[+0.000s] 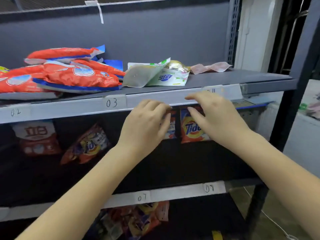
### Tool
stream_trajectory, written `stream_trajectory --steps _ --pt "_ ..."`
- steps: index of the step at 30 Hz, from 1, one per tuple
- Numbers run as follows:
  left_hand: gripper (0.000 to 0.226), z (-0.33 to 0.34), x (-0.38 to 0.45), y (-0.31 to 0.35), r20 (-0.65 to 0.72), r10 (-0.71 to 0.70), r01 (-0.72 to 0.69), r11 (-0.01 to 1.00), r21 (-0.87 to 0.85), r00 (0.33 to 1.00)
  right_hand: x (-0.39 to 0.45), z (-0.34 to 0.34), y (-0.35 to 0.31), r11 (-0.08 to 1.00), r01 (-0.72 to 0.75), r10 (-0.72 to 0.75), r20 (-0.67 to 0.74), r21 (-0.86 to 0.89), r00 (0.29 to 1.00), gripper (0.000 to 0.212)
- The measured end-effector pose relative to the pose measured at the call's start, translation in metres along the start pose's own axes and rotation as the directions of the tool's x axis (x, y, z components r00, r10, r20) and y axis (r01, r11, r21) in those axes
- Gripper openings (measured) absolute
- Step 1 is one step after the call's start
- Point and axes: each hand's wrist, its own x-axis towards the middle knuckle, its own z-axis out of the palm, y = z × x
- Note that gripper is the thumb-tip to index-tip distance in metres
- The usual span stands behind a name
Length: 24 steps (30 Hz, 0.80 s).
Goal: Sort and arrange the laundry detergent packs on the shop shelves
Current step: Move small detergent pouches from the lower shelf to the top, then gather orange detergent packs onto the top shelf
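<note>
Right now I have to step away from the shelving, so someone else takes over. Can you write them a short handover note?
Left hand: fingers curled on a pack standing on the middle shelf.
Right hand: fingers straight, touching the upright Tide pack beside it.
Done: those two packs stand side by side.
Left: the red packs lie piled on the top shelf, next to a green-and-white pouch; another Tide pack leans tilted; the bottom-shelf heap is unsorted.
</note>
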Motion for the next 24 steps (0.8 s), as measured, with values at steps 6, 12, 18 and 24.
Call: stream_trajectory --steps 6,12,18,24 --pt "0.033 0.049 -0.064 0.029 0.206 -0.033 0.046 0.997 -0.06 0.978 -0.085 0.045 0.02 0.991 -0.134 0.129 0.222 0.004 0.967 0.035" --pt "0.027 0.111 -0.1 0.036 0.487 -0.142 0.205 0.976 -0.078 0.862 -0.124 0.085 0.072 0.929 -0.364 0.354 0.463 -0.072 0.813 0.038" --pt "0.033 0.176 -0.103 0.02 0.699 -0.276 0.436 0.898 -0.056 0.659 -0.132 0.127 0.137 0.817 -0.561 0.539 0.52 -0.132 0.663 0.035" --pt "0.028 0.246 -0.088 -0.006 0.743 -0.328 0.553 0.831 -0.068 0.583 -0.124 0.17 0.195 0.739 -0.665 0.609 0.529 -0.107 0.591 0.033"
